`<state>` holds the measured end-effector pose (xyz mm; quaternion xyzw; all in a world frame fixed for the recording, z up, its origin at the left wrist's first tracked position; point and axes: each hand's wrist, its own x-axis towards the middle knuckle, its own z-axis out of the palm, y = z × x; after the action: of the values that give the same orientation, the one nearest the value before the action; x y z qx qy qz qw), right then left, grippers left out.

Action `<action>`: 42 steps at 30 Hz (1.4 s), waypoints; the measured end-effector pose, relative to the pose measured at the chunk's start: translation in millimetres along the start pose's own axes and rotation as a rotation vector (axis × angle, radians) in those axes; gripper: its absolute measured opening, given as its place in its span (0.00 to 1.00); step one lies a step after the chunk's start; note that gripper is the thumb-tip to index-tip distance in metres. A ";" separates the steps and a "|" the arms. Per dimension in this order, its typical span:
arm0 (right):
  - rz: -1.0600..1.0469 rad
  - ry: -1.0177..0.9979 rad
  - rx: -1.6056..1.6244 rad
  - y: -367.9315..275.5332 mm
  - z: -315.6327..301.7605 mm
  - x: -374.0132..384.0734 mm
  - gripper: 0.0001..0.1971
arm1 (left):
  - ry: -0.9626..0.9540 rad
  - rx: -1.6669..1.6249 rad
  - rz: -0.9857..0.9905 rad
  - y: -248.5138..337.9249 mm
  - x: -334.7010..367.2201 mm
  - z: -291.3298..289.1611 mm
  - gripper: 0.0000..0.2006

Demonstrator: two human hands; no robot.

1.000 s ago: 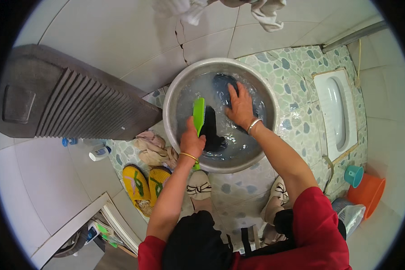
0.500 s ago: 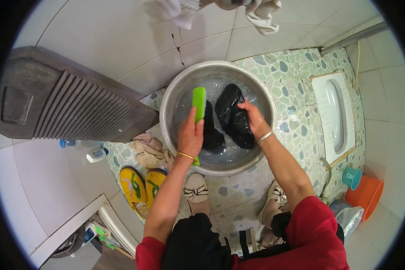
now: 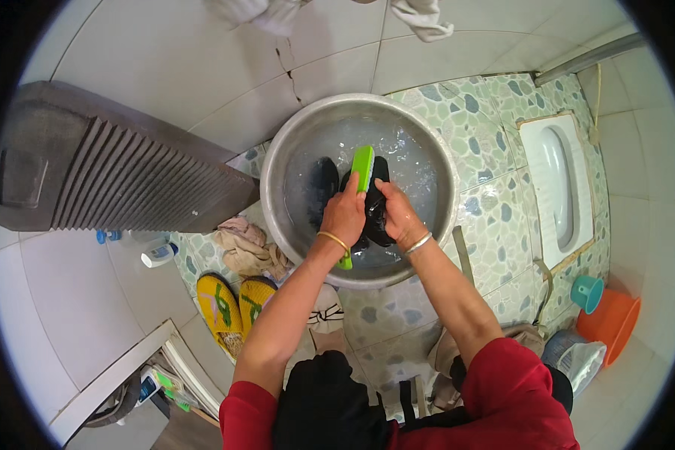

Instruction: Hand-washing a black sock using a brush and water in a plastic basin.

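A round metal basin [image 3: 273, 202] with cloudy water stands on the tiled floor before me. My left hand [image 3: 343, 215] is closed around a bright green scrubbing brush [image 3: 363, 165], whose bristles face right against a wet black shoe [image 3: 381, 176]. That shoe is tilted on its side in my right hand [image 3: 402, 215], which grips it from the right. Left of the brush, a second black shoe [image 3: 323, 180] lies partly under the water. My left hand and the brush hide some of both shoes.
A dark ridged washboard [image 3: 135, 176] leans at the left. Crumpled cloth [image 3: 247, 247], yellow slippers [image 3: 221, 304] and a white bottle [image 3: 159, 255] lie near the basin. On the right are a squat toilet [image 3: 559, 191], a teal cup [image 3: 586, 294] and an orange bucket [image 3: 611, 322].
My right hand has brought its shoe left and turned it edge-up. The brush has moved right to meet it. The other shoe now shows left of my left hand.
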<state>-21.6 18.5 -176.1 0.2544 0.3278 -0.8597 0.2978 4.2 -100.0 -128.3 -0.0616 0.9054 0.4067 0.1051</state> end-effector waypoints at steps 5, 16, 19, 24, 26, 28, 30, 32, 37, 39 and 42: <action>0.087 0.048 0.097 -16.7 -29.6 5.8 0.16 | -0.108 -0.069 0.071 16.8 -39.1 19.2 0.23; 0.091 0.063 0.133 -20.9 -20.0 4.5 0.20 | -0.075 -0.010 0.064 19.7 -27.0 17.4 0.23; 0.110 0.022 0.195 -9.8 -9.5 3.5 0.17 | -0.088 0.091 0.030 9.6 -6.4 6.6 0.22; 0.147 0.036 0.088 -10.4 -6.8 -22.9 0.18 | 0.022 0.053 -0.115 -16.8 39.6 -8.1 0.21; 0.176 0.008 0.130 -18.7 -12.1 -20.6 0.17 | 0.059 0.036 -0.049 -36.9 38.8 -0.5 0.21; 0.033 -0.051 -0.201 -31.4 -11.3 -18.2 0.17 | 0.086 0.023 0.008 -46.8 36.9 2.0 0.21; 0.037 -0.018 -0.291 -33.2 -17.3 -4.9 0.16 | 0.132 -0.011 0.092 -53.0 36.0 6.7 0.22; -0.013 0.120 -0.275 -35.4 -27.5 -2.0 0.12 | -0.003 -0.007 0.006 -8.2 22.0 4.5 0.22; 0.112 0.118 0.185 -25.6 -4.4 -4.0 0.10 | -0.071 0.265 0.079 22.6 -10.9 7.1 0.22; -0.146 0.123 -0.169 -10.2 6.5 -5.1 0.11 | -0.071 0.213 0.011 10.8 13.2 -9.7 0.22; -0.165 0.138 -0.138 -15.2 -0.4 -5.7 0.15 | -0.079 0.179 -0.007 23.5 20.9 -17.2 0.22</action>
<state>-27.8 30.0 -166.5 0.2639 0.4255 -0.8374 0.2195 -23.1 -97.8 -105.2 -0.0389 0.9331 0.3259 0.1472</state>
